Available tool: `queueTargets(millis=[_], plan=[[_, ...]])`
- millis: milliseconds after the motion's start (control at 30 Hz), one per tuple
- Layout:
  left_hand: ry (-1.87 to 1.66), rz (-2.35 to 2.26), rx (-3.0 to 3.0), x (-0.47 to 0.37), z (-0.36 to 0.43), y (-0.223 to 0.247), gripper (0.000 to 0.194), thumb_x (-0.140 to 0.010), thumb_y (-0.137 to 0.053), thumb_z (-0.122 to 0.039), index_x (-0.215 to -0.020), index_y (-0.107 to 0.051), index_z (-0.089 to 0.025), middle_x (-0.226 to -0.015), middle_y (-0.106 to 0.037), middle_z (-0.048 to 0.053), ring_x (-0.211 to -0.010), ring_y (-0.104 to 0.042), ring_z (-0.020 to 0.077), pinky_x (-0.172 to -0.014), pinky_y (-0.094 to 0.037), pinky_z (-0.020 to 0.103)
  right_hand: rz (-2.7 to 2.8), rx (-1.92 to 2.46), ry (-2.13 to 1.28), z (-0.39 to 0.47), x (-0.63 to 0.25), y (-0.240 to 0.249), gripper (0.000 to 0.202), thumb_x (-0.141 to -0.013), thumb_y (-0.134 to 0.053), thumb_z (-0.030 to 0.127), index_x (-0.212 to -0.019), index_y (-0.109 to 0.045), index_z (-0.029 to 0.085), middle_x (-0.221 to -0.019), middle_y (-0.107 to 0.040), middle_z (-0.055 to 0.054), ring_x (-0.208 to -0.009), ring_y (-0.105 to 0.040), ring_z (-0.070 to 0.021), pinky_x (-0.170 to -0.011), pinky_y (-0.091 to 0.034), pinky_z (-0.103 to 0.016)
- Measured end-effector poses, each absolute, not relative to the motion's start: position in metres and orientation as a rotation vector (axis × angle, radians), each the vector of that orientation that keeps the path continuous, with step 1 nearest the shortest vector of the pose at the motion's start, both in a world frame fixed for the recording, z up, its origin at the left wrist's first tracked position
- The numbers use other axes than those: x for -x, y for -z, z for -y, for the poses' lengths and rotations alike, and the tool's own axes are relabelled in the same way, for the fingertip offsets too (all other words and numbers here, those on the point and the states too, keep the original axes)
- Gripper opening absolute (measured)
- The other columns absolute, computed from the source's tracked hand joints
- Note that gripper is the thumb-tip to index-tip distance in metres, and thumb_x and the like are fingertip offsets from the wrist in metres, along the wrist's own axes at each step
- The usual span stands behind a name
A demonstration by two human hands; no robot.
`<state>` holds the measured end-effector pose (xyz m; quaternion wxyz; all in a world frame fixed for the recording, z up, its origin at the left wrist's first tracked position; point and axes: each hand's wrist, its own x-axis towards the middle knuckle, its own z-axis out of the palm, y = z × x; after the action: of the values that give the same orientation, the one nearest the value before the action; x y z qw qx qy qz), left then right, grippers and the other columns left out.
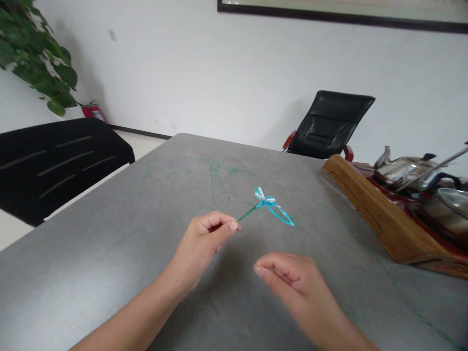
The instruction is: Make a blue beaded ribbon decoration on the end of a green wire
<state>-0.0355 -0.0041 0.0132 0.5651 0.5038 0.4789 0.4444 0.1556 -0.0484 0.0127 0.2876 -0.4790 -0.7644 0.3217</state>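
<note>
My left hand (210, 234) pinches the green stem of a craft flower (268, 201) between thumb and forefinger. The flower has bright blue looped petals, some edged with small white beads, and it is held above the grey table (91, 229), its head pointing right. Below and to the right of it is my right hand (292, 280), with thumb and forefinger pressed together in a pinch. Whatever lies between those fingertips, if anything, is too small to make out. The right hand is apart from the flower.
On the right a wooden tea tray (365, 214) carries a metal kettle (405, 168) and a glass-lidded pot (449, 209). Thin green lines run across the tabletop. A black leather chair (329, 126) stands beyond, a dark chair (62, 161) at left, near a leafy plant (44, 63).
</note>
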Motion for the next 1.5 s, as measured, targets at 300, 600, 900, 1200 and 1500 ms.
queueTargets(millis=[300,600,900,1200,1500], plan=[[-1.054,-1.093,-1.164,0.035,0.006,-0.011,0.024,-0.082,-0.065,-0.037,-0.081,-0.071,-0.013,-0.051,-0.036,-0.007,-0.05,-0.028,0.0078,-0.049,-0.02,0.024,2.334,0.998,-0.141,0.058,-0.145,-0.017,0.03,-0.09,-0.041,0.009,-0.07,-0.062,0.016,-0.055,-0.05,0.002,-0.049,-0.047,-0.0115,-0.049,-0.028,-0.027],[-1.074,-1.062,-1.156,0.036,0.005,-0.011,0.02,-0.08,-0.066,-0.034,-0.086,-0.074,-0.017,-0.059,-0.044,-0.005,-0.052,-0.031,0.008,-0.05,-0.023,0.024,2.288,0.939,0.031,0.058,-0.146,-0.019,0.027,-0.085,-0.044,0.004,-0.074,-0.065,0.016,-0.05,-0.051,0.002,-0.043,-0.044,-0.0122,-0.044,-0.028,-0.028],[-1.04,-1.126,-1.192,0.034,0.006,-0.013,0.02,-0.079,-0.065,-0.034,-0.085,-0.074,-0.017,-0.06,-0.048,-0.003,-0.053,-0.034,0.0089,-0.051,-0.027,0.023,2.315,0.884,0.185,0.063,-0.152,-0.031,0.026,-0.083,-0.045,0.0,-0.08,-0.068,0.013,-0.048,-0.052,0.002,-0.042,-0.045,-0.0111,-0.042,-0.03,-0.028],[-0.818,-1.017,-1.519,0.037,0.004,-0.009,0.018,-0.082,-0.061,-0.029,-0.08,-0.075,-0.017,-0.071,-0.054,0.0,-0.057,-0.044,0.0099,-0.054,-0.033,0.023,2.445,0.884,0.387,0.062,-0.167,-0.071,0.022,-0.087,-0.047,0.005,-0.092,-0.067,0.013,-0.054,-0.059,0.0,-0.045,-0.047,-0.0118,-0.042,-0.031,-0.03],[-0.671,-0.952,-1.684,0.037,0.008,-0.009,0.018,-0.085,-0.059,-0.023,-0.079,-0.076,-0.018,-0.072,-0.057,0.0,-0.066,-0.051,0.0122,-0.062,-0.037,0.024,2.458,0.907,0.364,0.046,-0.166,-0.087,0.028,-0.089,-0.047,0.007,-0.07,-0.065,0.016,-0.053,-0.056,0.0,-0.046,-0.046,-0.0117,-0.046,-0.029,-0.031]])
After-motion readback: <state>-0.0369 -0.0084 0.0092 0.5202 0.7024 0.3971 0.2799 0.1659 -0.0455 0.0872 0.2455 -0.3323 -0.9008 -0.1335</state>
